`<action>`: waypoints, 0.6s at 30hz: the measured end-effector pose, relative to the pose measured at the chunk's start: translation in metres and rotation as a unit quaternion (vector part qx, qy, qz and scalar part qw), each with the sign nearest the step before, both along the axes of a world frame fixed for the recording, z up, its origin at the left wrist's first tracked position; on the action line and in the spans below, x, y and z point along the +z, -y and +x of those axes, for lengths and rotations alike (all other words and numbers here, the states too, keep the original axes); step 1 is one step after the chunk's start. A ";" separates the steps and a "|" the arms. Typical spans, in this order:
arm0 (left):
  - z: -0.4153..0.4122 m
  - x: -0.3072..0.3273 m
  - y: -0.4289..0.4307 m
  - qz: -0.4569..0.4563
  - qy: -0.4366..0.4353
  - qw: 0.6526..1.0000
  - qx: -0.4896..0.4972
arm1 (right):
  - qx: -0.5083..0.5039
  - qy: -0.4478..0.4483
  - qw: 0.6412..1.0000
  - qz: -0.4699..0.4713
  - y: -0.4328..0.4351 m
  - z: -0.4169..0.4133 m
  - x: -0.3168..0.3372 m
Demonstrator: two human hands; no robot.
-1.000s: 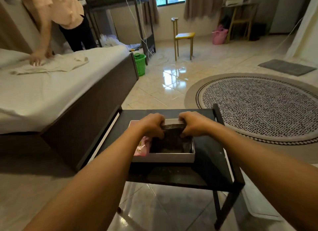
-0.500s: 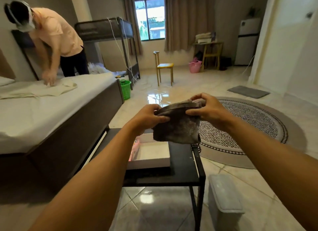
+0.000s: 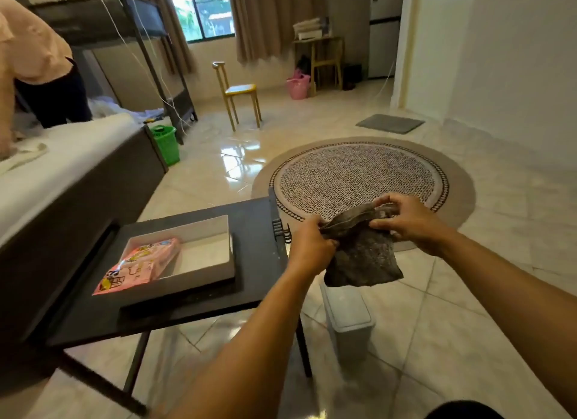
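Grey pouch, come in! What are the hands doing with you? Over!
Left hand, right hand: both pinching grey pouch at its top edge. Pouch in the air, right of black table, above small bin. Nothing blocking.

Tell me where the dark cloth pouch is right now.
Head view, right of centre: the dark cloth pouch hangs in the air right of the black table, above the grey bin, gripped at its top by the left hand and right hand.
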State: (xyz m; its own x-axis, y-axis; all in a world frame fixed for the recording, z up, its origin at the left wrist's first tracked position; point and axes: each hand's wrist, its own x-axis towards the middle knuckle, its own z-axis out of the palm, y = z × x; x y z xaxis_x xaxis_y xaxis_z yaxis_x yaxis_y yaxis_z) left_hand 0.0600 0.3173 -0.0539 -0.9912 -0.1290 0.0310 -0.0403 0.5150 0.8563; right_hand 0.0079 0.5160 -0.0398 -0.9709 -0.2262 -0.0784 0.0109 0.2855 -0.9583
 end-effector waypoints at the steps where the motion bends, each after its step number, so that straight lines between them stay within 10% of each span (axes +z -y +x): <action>1: -0.002 -0.015 -0.008 -0.007 0.008 1.000 0.008 | -0.003 0.013 1.000 0.005 -0.006 -0.002 -0.015; 18: -0.051 -0.203 -0.015 -0.066 0.163 0.972 0.158 | 0.030 0.079 0.988 0.127 0.021 -0.071 -0.229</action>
